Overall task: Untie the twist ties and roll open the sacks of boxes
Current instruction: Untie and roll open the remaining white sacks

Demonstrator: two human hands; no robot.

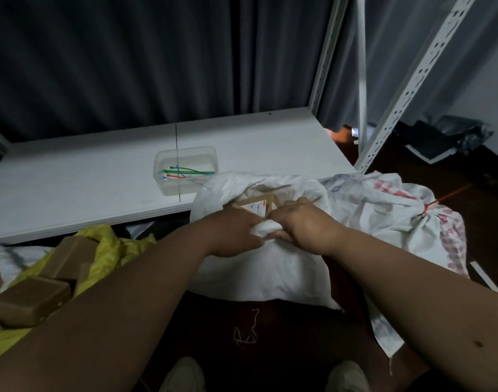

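Observation:
A white woven sack stands in front of me with its mouth open. Brown cardboard boxes with labels show inside. My left hand and my right hand both grip the near rim of the sack, where the fabric is bunched into a roll between them. To the right lies a second white sack with red print, its neck held closed by a red tie. At the left a yellow sack lies open with brown boxes in it.
A white shelf board carries a clear plastic tub holding several coloured ties. White perforated rack uprights rise at the right. Dark curtains hang behind. A bit of string lies on the dark floor near my shoes.

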